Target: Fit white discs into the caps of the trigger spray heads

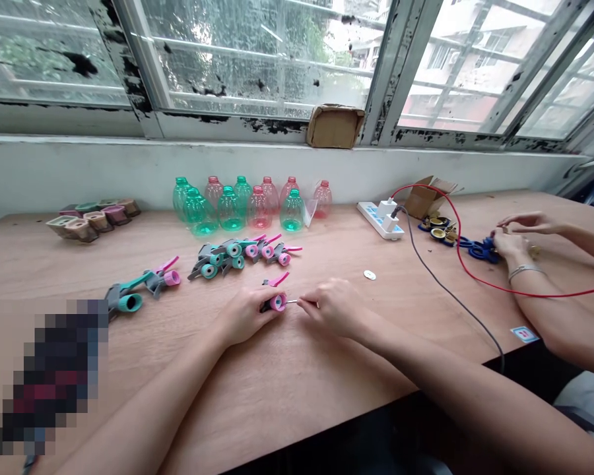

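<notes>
On the table (257, 396), nearer than the piled sprayers (234, 250), a pink-collared spray head (278, 303) is held by the left hand (245, 316), while the thin metal rod (292, 301) pinched by the right hand (334, 307) just right of it is probably best guided gently and straight.

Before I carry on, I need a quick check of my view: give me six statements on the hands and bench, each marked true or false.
1. The left hand holds a spray head. True.
2. The right hand holds a green bottle. False: it holds a thin metallic rod.
3. Green and pink bottles stand by the wall. True.
4. Every spray head has a pink collar. False: several have teal collars.
5. The power strip is unused. False: plugs sit in it.
6. Another person's hands show at the right. True.
</notes>
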`<state>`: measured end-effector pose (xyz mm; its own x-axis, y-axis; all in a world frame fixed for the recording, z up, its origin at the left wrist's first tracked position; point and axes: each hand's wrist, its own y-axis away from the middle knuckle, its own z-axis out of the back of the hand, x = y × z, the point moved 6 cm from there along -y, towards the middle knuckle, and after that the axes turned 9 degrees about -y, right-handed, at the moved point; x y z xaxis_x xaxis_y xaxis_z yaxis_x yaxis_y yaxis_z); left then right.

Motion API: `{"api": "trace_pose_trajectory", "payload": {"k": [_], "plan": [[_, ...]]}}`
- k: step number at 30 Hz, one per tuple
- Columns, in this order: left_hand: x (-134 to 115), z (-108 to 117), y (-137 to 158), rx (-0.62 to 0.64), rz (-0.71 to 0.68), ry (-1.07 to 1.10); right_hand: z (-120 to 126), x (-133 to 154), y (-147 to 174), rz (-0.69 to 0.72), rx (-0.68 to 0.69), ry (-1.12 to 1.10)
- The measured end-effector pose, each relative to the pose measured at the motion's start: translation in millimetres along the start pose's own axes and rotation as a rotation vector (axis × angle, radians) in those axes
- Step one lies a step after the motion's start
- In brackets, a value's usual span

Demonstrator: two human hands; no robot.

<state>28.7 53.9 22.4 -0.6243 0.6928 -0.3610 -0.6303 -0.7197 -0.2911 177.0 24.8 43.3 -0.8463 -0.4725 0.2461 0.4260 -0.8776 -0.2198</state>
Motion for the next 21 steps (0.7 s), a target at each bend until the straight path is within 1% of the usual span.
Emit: {"api": "trace_pose_trajectory", "payload": {"k": [5, 9, 12, 15, 18, 21], "plan": [[-1, -1, 0, 0.024, -0.011, 0.007, -12, -15, 6, 0.033, -0.1, -0.156], [0, -1, 0, 0.034, -0.006, 0.027, -15, -17, 8, 0.06, -0.125, -0.261], [2, 0, 0, 0.027, 0.013, 0.018, -16, -20, 9, 0.047, -0.136, -0.323], [3, 3, 0, 0.001, 0.036, 0.013, -18, -22, 9, 0.041, -0.164, -0.416], [4, 7, -1, -0.046, 0.064, 0.049, -22, -21, 9, 0.039, -0.197, -0.535], [5, 10, 0, -0.074, 0.097, 0.08, -25, -17, 7, 0.033, -0.225, -0.609]]}}
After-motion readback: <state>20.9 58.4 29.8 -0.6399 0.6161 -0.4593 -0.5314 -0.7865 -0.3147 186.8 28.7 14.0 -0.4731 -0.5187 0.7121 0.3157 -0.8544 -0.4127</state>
